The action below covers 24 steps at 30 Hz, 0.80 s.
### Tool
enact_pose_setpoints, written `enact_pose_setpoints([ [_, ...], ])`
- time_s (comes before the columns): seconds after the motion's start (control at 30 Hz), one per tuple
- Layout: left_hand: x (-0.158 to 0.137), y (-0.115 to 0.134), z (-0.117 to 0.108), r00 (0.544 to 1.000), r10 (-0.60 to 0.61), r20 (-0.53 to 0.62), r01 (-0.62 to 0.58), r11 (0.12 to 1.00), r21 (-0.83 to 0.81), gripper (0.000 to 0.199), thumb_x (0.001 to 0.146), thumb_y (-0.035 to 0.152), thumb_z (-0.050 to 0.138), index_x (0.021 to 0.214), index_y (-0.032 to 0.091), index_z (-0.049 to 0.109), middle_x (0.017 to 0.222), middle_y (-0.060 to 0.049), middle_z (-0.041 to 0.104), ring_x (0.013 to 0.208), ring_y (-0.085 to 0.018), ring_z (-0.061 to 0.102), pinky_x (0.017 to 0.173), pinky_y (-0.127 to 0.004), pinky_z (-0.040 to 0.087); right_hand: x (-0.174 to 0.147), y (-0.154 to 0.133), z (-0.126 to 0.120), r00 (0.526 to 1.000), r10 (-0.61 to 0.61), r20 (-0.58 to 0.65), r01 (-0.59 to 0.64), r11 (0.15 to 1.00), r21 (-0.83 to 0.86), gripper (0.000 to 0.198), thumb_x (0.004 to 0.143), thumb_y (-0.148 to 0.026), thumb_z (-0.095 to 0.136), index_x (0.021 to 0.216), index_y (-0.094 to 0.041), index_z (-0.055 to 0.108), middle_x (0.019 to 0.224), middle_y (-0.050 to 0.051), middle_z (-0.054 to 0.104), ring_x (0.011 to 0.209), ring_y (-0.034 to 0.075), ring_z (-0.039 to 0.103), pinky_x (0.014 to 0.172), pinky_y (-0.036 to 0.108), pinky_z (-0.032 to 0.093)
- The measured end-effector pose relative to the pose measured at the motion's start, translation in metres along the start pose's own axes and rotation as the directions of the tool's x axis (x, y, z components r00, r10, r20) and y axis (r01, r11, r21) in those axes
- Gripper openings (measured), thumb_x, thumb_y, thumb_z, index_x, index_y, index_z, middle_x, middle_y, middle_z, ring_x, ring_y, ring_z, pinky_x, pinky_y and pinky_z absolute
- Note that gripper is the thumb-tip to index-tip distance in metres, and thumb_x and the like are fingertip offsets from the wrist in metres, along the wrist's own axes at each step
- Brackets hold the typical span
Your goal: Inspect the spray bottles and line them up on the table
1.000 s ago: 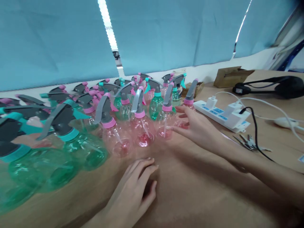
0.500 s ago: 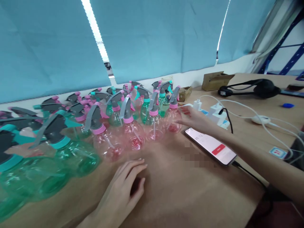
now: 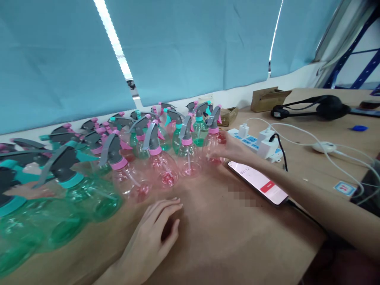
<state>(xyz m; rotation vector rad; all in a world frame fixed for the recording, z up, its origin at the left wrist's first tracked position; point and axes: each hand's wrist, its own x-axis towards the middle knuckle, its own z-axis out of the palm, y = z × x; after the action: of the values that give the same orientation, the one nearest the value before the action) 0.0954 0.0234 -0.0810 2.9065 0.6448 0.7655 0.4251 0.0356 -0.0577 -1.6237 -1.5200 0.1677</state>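
Note:
Many spray bottles crowd the left and middle of the table, some clear pink and some green, with grey trigger heads. At the right end of the front row stands a pink spray bottle [image 3: 211,144]. My right hand [image 3: 230,147] is wrapped round its body from the right, thumb in front, far fingers partly seen through the plastic. Beside it is another pink spray bottle [image 3: 189,152], untouched. My left hand [image 3: 156,225] rests on the brown table with loosely bent fingers apart and nothing in it, in front of a pink spray bottle [image 3: 163,168].
Under my right forearm lies a phone [image 3: 258,182] showing a timer, its cable running right. Behind it sit a power strip [image 3: 251,142] with white chargers, and white cables. Farther back are cardboard boxes [image 3: 268,99] and a black headset [image 3: 314,109]. Green spray bottles [image 3: 92,196] stand at left.
My right hand has moved left and closed round the end pink spray bottle. My left hand stays on the table. The view has shifted slightly.

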Motion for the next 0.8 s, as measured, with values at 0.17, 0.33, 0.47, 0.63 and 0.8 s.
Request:
enact_pose_setpoints([
  [0.17,-0.001,-0.001,0.003,0.999,-0.029,0.014,0.029,0.997,-0.07,0.027,0.093,0.015,0.046,0.117,0.026,0.05,0.115,-0.005,0.064,0.108,-0.022,0.061,0.093,-0.043,0.051,-0.024,-0.013,-0.025,0.998,0.039,-0.052,-0.039,0.999,0.007,0.071,0.067,-0.046,0.076,0.125,-0.018,0.046,0.117,0.015,0.062,0.106,0.035,0.06,0.087,0.05,0.049],
  [0.33,-0.001,0.002,-0.004,0.986,-0.157,0.051,0.164,0.971,-0.176,0.024,0.094,0.021,0.047,0.116,0.029,0.05,0.115,-0.003,0.064,0.107,-0.023,0.062,0.091,-0.044,0.052,-0.071,-0.055,-0.03,0.996,-0.06,0.069,0.054,0.995,0.084,0.066,0.069,-0.05,0.077,0.123,-0.025,0.047,0.117,0.009,0.063,0.104,0.031,0.062,0.087,0.047,0.052],
  [0.47,0.002,0.009,-0.016,0.961,-0.272,0.054,0.276,0.917,-0.286,0.037,0.09,0.032,0.054,0.125,0.027,0.045,0.126,-0.008,0.059,0.116,-0.028,0.058,0.097,-0.051,0.048,-0.104,-0.1,-0.013,0.98,-0.045,0.196,0.025,0.994,0.104,0.075,0.069,-0.048,0.079,0.13,-0.026,0.043,0.124,0.008,0.061,0.111,0.03,0.06,0.092,0.047,0.05],
  [0.63,0.001,0.018,-0.04,0.943,-0.333,0.013,0.303,0.84,-0.451,0.063,0.083,0.038,0.062,0.139,0.026,0.034,0.142,-0.012,0.048,0.129,-0.033,0.047,0.105,-0.058,0.039,-0.119,-0.139,0.019,0.915,-0.149,0.374,0.051,0.964,0.259,0.082,0.067,-0.045,0.081,0.136,-0.026,0.04,0.129,0.01,0.057,0.117,0.032,0.055,0.096,0.051,0.046],
  [0.8,-0.006,0.022,-0.071,0.916,-0.4,-0.021,0.337,0.799,-0.499,0.067,0.08,0.034,0.066,0.14,0.027,0.036,0.137,-0.009,0.053,0.12,-0.031,0.056,0.099,-0.052,0.046,-0.123,-0.16,0.057,0.885,-0.258,0.387,0.118,0.929,0.35,0.084,0.064,-0.049,0.082,0.135,-0.027,0.043,0.127,0.011,0.057,0.114,0.033,0.055,0.093,0.053,0.046],
])
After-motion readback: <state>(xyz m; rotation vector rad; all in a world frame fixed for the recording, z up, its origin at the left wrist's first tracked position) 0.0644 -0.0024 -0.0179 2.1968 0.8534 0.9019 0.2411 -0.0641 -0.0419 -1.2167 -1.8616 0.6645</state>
